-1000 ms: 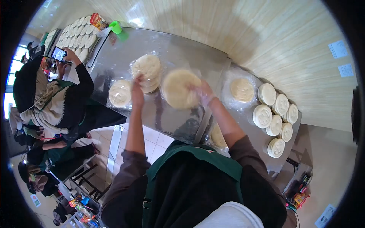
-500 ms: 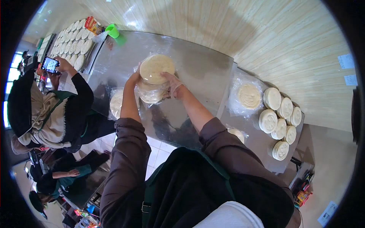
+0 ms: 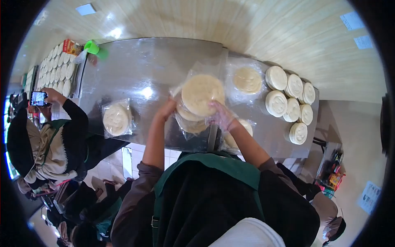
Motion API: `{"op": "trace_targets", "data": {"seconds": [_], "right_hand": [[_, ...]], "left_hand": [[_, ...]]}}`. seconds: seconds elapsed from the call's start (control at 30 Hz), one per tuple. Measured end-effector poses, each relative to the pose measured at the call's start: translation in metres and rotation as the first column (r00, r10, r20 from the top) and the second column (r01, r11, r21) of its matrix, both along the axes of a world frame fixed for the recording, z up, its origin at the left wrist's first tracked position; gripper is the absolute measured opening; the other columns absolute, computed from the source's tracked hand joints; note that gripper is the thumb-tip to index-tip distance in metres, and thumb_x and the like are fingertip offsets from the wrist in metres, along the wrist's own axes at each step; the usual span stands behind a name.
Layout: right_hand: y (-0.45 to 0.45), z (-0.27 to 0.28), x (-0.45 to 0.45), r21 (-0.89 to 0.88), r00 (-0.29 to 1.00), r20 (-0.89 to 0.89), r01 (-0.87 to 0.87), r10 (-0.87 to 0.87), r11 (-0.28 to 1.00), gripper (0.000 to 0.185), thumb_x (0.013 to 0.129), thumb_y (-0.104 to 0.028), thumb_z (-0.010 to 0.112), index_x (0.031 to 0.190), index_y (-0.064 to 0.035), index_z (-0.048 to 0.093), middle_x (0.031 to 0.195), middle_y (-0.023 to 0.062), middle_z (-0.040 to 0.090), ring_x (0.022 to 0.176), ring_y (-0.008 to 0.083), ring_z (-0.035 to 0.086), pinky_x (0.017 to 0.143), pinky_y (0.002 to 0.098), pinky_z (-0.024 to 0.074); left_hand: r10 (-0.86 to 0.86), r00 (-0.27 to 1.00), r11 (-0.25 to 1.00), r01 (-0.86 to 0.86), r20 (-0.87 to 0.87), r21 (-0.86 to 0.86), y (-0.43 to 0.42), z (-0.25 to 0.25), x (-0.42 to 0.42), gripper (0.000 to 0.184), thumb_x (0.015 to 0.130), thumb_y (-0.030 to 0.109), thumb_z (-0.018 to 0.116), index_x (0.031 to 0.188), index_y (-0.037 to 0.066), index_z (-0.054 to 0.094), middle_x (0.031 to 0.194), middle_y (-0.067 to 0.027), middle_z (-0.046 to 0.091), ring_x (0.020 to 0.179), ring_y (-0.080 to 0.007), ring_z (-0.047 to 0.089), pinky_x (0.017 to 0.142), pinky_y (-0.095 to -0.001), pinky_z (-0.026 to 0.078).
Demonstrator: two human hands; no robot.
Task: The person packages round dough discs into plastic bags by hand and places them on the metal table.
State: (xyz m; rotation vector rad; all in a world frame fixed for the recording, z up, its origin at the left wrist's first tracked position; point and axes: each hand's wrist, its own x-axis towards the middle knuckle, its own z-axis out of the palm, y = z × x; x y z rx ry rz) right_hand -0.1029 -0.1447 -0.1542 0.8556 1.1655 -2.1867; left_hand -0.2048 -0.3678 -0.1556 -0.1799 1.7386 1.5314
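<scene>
Between my two hands is a stack of flat dough rounds (image 3: 201, 94) with clear plastic sheets between and around them. The top round is smooth and pale. My left hand (image 3: 166, 109) grips the stack's left edge, its fingers partly hidden by plastic. My right hand (image 3: 222, 114), in a thin clear glove, holds the near right edge with the thumb on the top round. Close by the right wrist, another dough round (image 3: 245, 128) lies on plastic, partly covered by the forearm. A plastic-wrapped dough round (image 3: 117, 119) rests on the metal table (image 3: 119, 78) to the left.
Several stacks of patterned dough rounds (image 3: 276, 103) stand on the right table, near a single round on plastic (image 3: 247, 80). At the far left are a green cup (image 3: 91, 47), a red packet (image 3: 72, 47) and trays of rounds (image 3: 57, 68). A person (image 3: 45, 136) holds a phone (image 3: 38, 98).
My hands have carried the stack of dough rounds rightward along the table, toward the right-hand stacks. The view has shifted right with my body. The wrapped round at left is now fully visible.
</scene>
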Motion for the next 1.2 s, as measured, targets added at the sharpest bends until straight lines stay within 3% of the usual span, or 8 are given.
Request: {"op": "trace_targets", "data": {"seconds": [0.1, 0.2, 0.23, 0.27, 0.3, 0.4, 0.63, 1.2], "right_hand": [[0.0, -0.009, 0.024, 0.032, 0.999, -0.031, 0.011, -0.01, 0.999, 0.058, 0.076, -0.041, 0.073, 0.122, -0.0119, 0.054, 0.105, 0.0039, 0.063, 0.086, 0.0195, 0.062, 0.074, 0.0351, 0.0511], [-0.007, -0.025, 0.015, 0.14, 0.992, -0.128, 0.038, -0.02, 0.989, 0.065, 0.069, -0.028, 0.082, 0.123, -0.0062, 0.054, 0.11, 0.0068, 0.064, 0.095, 0.0197, 0.063, 0.079, 0.0343, 0.0528], [-0.007, -0.033, 0.013, 0.182, 0.988, -0.155, 0.05, -0.022, 0.982, 0.069, 0.066, -0.024, 0.086, 0.124, -0.0044, 0.054, 0.113, 0.0082, 0.064, 0.1, 0.0199, 0.063, 0.082, 0.0344, 0.0531], [-0.007, -0.036, 0.012, 0.193, 0.978, -0.204, 0.076, -0.036, 0.978, 0.071, 0.064, -0.02, 0.087, 0.124, -0.0032, 0.054, 0.113, 0.0091, 0.064, 0.101, 0.0203, 0.062, 0.084, 0.0347, 0.0527], [-0.005, -0.04, 0.008, 0.205, 0.965, -0.258, 0.109, -0.054, 0.973, 0.072, 0.062, -0.017, 0.088, 0.124, -0.0019, 0.053, 0.113, 0.01, 0.064, 0.103, 0.0208, 0.062, 0.087, 0.0351, 0.0523], [-0.003, -0.047, 0.012, 0.427, 0.932, -0.36, 0.203, -0.04, 0.881, 0.075, 0.06, -0.021, 0.09, 0.12, 0.0031, 0.053, 0.111, 0.0143, 0.064, 0.102, 0.0221, 0.062, 0.087, 0.033, 0.0525], [0.009, -0.012, 0.02, 0.414, 0.982, -0.177, 0.018, 0.061, 0.91, 0.085, 0.061, -0.03, 0.09, 0.126, 0.006, 0.049, 0.122, 0.0205, 0.057, 0.112, 0.0243, 0.057, 0.092, 0.0358, 0.0496], [0.104, -0.029, 0.107, 0.577, 0.986, 0.014, 0.128, -0.166, 0.807, 0.042, 0.082, -0.033, 0.067, 0.116, -0.009, 0.063, 0.1, -0.0013, 0.063, 0.09, 0.0114, 0.057, 0.077, 0.0272, 0.0427]], "left_hand": [[0.02, 0.981, 0.992, -0.044, -0.195, -0.116, 0.005, -0.107, 0.022, 0.063, 0.094, 0.048, 0.046, 0.137, 0.002, 0.044, 0.136, -0.0161, 0.05, 0.126, -0.0267, 0.046, 0.102, -0.038, 0.039], [-0.048, 0.953, 0.912, -0.081, -0.3, -0.401, -0.029, -0.069, 0.016, 0.059, 0.095, 0.046, 0.046, 0.129, -0.002, 0.051, 0.131, -0.0218, 0.052, 0.124, -0.0334, 0.048, 0.1, -0.0404, 0.04], [-0.431, 0.848, 0.6, 0.014, -0.308, -0.8, -0.036, -0.018, 0.005, 0.053, 0.095, 0.044, 0.046, 0.116, -0.003, 0.058, 0.12, -0.0233, 0.057, 0.115, -0.0366, 0.052, 0.099, -0.0429, 0.04], [-0.084, 0.669, 0.548, -0.588, -0.739, -0.595, -0.066, -0.039, 0.006, 0.049, 0.094, 0.042, 0.049, 0.109, -0.003, 0.06, 0.108, -0.0201, 0.062, 0.105, -0.0357, 0.057, 0.096, -0.0439, 0.041], [-0.227, 0.55, 0.352, -0.723, -0.804, -0.594, -0.105, -0.041, -0.016, 0.052, 0.092, 0.047, 0.051, 0.109, -0.001, 0.061, 0.107, -0.0171, 0.062, 0.103, -0.0339, 0.058, 0.094, -0.0433, 0.042], [-0.271, 0.698, -0.127, -0.709, -0.663, -0.694, -0.232, -0.047, -0.057, 0.078, 0.082, 0.069, 0.05, 0.116, -0.001, 0.06, 0.11, -0.0184, 0.064, 0.108, -0.0351, 0.059, 0.092, -0.0447, 0.045], [0.229, 0.966, 0.532, -0.229, -0.122, -0.815, -0.339, -0.068, -0.061, 0.094, 0.071, 0.076, 0.058, 0.129, 0.002, 0.052, 0.122, -0.0171, 0.06, 0.112, -0.0331, 0.058, 0.096, -0.0431, 0.044], [0.129, 0.956, 0.756, 0.077, 0.264, -0.649, -0.252, 0.007, -0.037, 0.11, 0.062, 0.065, 0.077, 0.137, -0.006, 0.037, 0.124, -0.0157, 0.056, 0.112, -0.0298, 0.055, 0.097, -0.0391, 0.043]]}}
